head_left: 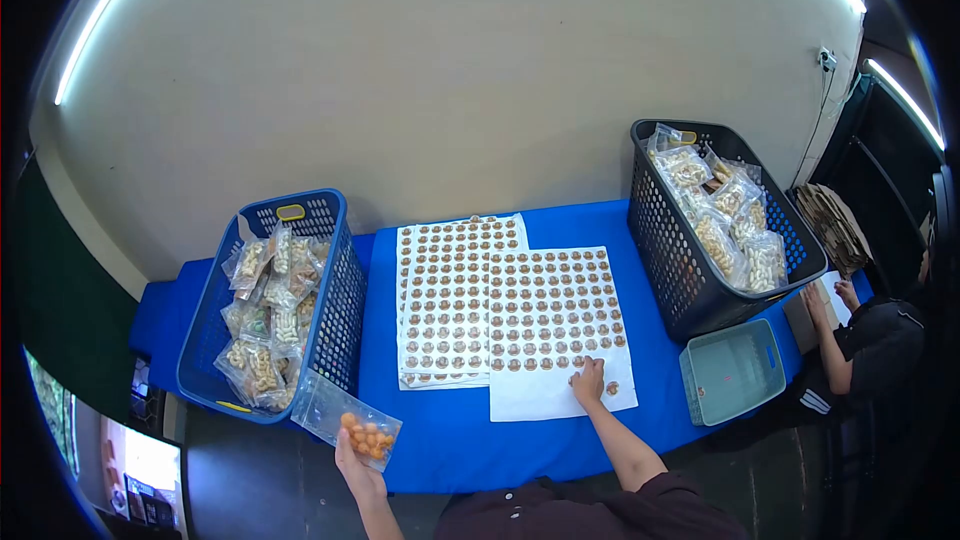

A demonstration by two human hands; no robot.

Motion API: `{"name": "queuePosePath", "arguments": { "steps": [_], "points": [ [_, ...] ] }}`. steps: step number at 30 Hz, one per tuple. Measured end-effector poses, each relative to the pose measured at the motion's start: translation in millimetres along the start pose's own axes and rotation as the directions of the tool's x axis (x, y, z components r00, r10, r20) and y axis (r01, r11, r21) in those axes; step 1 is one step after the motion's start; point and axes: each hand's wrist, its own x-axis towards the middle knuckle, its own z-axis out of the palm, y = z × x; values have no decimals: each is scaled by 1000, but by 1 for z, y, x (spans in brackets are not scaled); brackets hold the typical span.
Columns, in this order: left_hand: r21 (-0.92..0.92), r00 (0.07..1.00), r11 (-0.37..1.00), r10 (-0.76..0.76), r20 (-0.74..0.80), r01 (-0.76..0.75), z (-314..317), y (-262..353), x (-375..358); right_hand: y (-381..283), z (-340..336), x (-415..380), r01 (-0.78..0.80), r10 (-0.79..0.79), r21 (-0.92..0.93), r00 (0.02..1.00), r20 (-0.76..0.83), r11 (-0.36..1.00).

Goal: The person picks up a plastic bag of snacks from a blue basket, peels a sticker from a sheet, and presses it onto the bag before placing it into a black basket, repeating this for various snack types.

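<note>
My left hand [360, 470] grips a clear zip bag [322, 408] by its lower edge, in front of the blue basket. Round orange snacks [370, 440] lie in the bag's lower part. On the blue table, my right hand [590, 385] rests at the bottom row of a white sticker sheet [540, 400], fingertips pinched at a round brown sticker. One separate sticker [612, 389] is beside that hand, on the sheet's blank lower strip. To the left, partly under this sheet, is a stack of similar sticker sheets [440, 310].
A blue basket [345, 310] at left and a black basket [680, 290] at right hold several bagged snacks. A green-grey tray [735, 370] sits by the black basket. At far right, another person's hands [820, 305] are near flattened brown cardboard [835, 225]. A wall stands behind.
</note>
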Motion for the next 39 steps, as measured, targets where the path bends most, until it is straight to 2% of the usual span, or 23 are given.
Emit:
{"name": "queuePosePath", "arguments": {
  "steps": [4,8,11,12,15,18,24,28,32,35,36,39],
  "points": [
    [3,1000,1000,15,-2,-15,7,-3,-8,0,-4,0,36,-33,-43,997,71,998],
    [19,995,995,101,14,-102,20,-5,-15,0,-3,2,33,-32,-35,999,23,999],
    [97,992,987,124,31,-127,29,-9,-24,1,1,10,-121,119,22,990,73,992],
    [105,993,987,120,17,-122,35,-9,-28,0,3,15,-234,226,54,966,123,971],
    [144,995,984,100,28,-103,39,-14,-37,8,12,21,-253,251,7,961,114,967],
    [187,992,975,127,-10,-123,48,-14,-45,11,16,26,-331,313,112,937,154,937],
    [215,988,965,154,4,-151,56,-11,-56,-5,17,33,-523,519,117,852,59,844],
    [215,992,969,120,35,-125,55,-20,-58,6,22,36,-501,482,107,860,167,859],
    [239,996,969,45,77,-62,46,-37,-53,3,16,29,-528,504,340,848,163,778],
    [242,993,968,40,115,-67,55,-43,-48,26,20,30,-544,372,635,839,398,548],
    [254,991,962,80,103,-104,63,-43,-48,24,9,26,-526,328,683,850,411,507],
    [218,991,973,44,129,-72,76,-49,-44,27,-22,23,-622,146,728,780,608,290]
  ]
}}
